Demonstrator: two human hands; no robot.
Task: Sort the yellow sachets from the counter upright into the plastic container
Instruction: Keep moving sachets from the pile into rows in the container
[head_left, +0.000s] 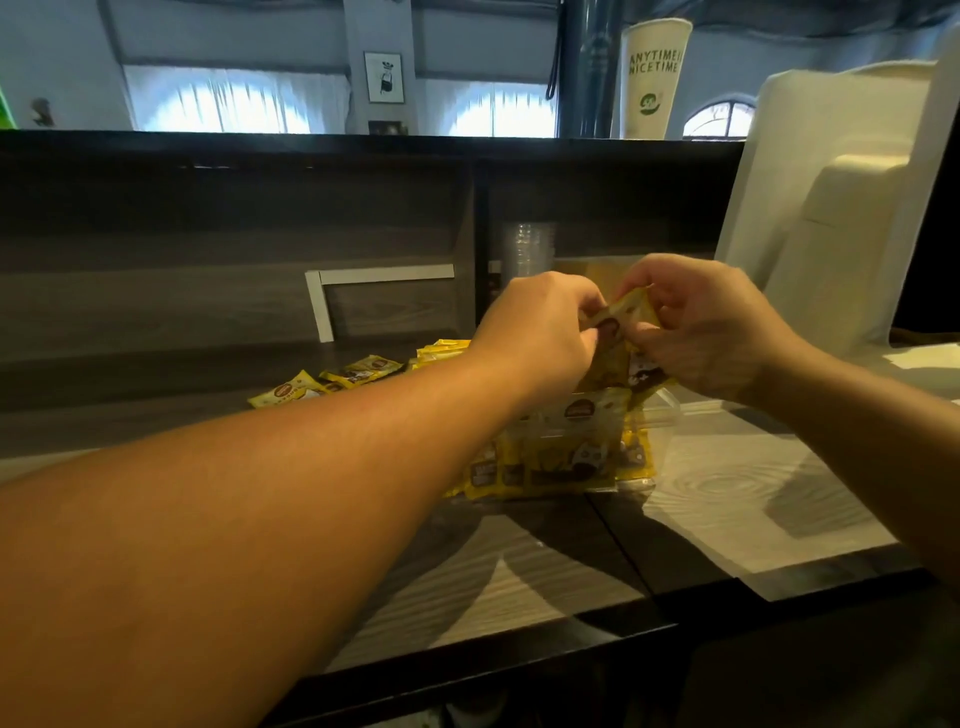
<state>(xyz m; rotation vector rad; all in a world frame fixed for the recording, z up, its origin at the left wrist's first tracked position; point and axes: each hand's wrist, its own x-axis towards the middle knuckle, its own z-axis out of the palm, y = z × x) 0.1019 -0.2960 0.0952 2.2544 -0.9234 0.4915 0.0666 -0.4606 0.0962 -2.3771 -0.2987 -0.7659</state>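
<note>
- Both hands are up over the plastic container, working the same little bunch of yellow sachets. The left hand is pinching the top of a sachet between thumb and fingertips, and the right hand is curled around the other side, fingers closed on the bunch.
- My guess on the two-handed grip: these packets are floppy, so one hand squares up the top edge while the other keeps the rest from fanning out before they drop in standing up.
- The hands sit right above the container's opening, so it looks like a straight lowering job from here, no reaching across.
- The container is clear, sits on the counter just below the hands, and already has a decent row of packed sachets standing on end, labels facing the camera. Can't tell how much room is left at the back.
- A few loose sachets are lying flat on the counter to the left, well apart from the container, so the job isn't finished.
- There's a stack of clear cups on the shelf behind, not involved.
</note>
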